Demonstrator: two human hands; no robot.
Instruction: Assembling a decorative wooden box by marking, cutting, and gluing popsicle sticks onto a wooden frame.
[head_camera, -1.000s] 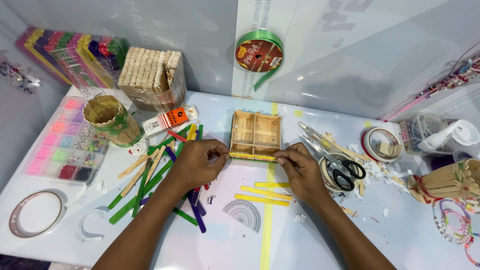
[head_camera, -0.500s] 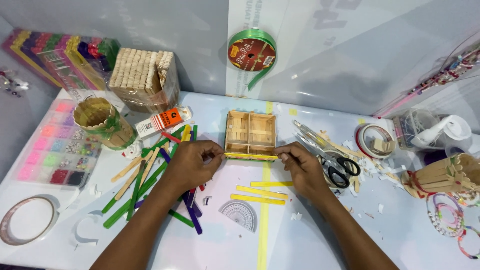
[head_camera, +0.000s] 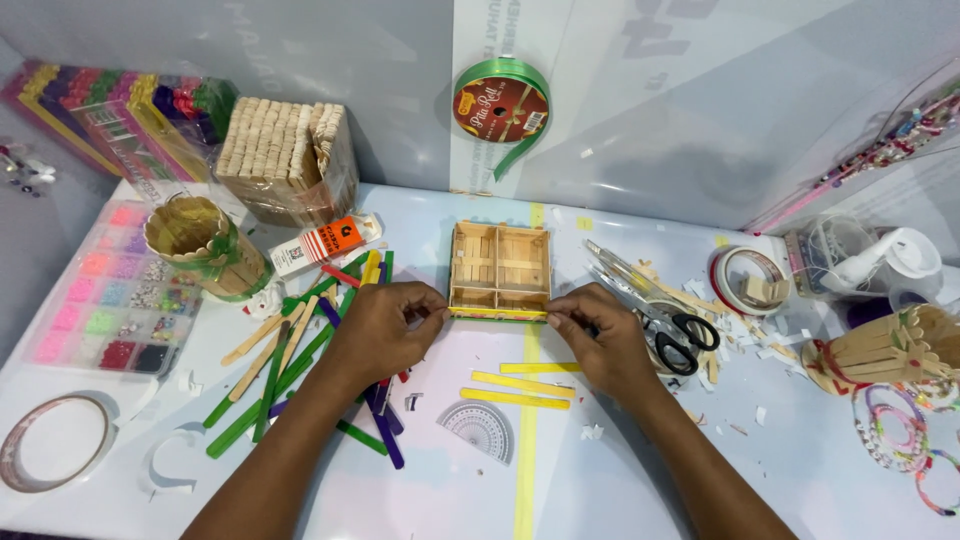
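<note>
Coloured craft sticks lie left, scissors right, loose yellow sticks just ahead on the bench. The stick-built tray (four compartments, pale wood) sits mid-bench. Left hand and right hand fingers pinch a yellow stick against its near edge.

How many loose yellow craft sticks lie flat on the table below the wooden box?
3: one yellow stick just right of the yellow tape line, two more slanted beneath it, between the hands. Others may be hidden under the left hand.
</note>
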